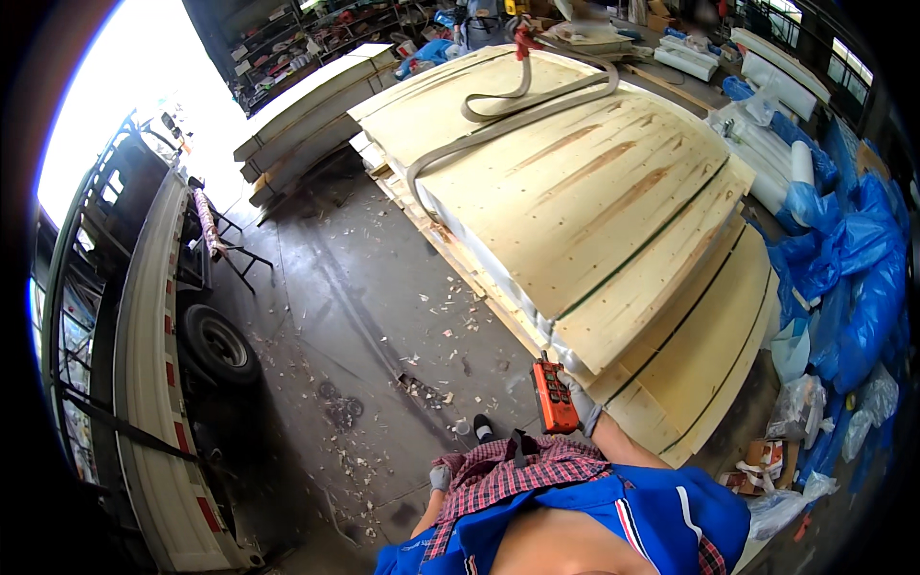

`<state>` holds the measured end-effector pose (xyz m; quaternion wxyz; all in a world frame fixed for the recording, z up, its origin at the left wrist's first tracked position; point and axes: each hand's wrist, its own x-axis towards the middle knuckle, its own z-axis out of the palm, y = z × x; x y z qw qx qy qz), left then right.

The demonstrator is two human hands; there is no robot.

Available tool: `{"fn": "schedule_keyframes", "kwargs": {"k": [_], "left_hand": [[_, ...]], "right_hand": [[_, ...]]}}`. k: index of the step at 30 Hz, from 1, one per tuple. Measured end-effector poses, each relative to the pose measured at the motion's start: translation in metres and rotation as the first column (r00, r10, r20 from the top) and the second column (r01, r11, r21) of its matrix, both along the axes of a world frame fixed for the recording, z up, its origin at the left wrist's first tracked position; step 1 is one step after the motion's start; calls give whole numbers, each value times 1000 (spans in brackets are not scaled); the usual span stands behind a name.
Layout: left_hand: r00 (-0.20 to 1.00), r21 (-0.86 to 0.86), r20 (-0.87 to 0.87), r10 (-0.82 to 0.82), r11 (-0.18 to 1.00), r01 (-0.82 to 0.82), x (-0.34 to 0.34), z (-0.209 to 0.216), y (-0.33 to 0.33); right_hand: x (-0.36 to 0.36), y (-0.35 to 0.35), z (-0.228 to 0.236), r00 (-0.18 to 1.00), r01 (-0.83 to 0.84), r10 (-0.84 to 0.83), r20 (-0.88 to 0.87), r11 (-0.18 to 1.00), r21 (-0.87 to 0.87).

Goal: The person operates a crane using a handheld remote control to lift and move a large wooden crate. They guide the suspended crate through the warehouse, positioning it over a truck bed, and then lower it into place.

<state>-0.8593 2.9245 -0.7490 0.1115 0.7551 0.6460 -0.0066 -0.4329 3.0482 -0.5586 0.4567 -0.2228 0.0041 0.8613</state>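
My right hand [582, 403], in a grey glove, is wrapped round an orange-red handheld remote control [554, 398] with dark buttons. It is held upright beside the near corner of a large strapped stack of pale wooden sheets [575, 211]. Low at my side hangs my left hand [440, 478], also gloved, next to the checked shirt [522, 471] at my waist; its fingers are too small to make out. A long grey-brown lifting sling [517, 125] lies looped across the top of the stack, and its far end rises to a red piece [524, 40].
On the left stands a flatbed truck [149, 364] with a visible wheel [219, 345]. Another stack of sheets [311, 110] lies behind. Blue plastic wrapping [853, 249] heaps up at the right. Wood scraps [359, 470] litter the floor, and a trestle [235, 244] stands near the truck.
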Motion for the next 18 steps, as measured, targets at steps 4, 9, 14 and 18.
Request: {"fn": "schedule_keyframes", "kwargs": {"k": [4, 9, 14, 18], "left_hand": [[981, 98, 91, 174, 978, -183, -65, -14, 12], [644, -291, 430, 633, 772, -565, -125, 3, 38], [80, -507, 689, 720, 558, -657, -170, 20, 89], [-315, -740, 607, 730, 373, -560, -154, 61, 178]], "right_hand": [[-82, 82, 30, 998, 15, -16, 57, 1000, 9], [-154, 160, 69, 990, 6, -25, 140, 991, 136], [-194, 212, 108, 995, 29, -40, 89, 992, 121], [-179, 245, 88, 968, 123, -146, 206, 985, 118]]}}
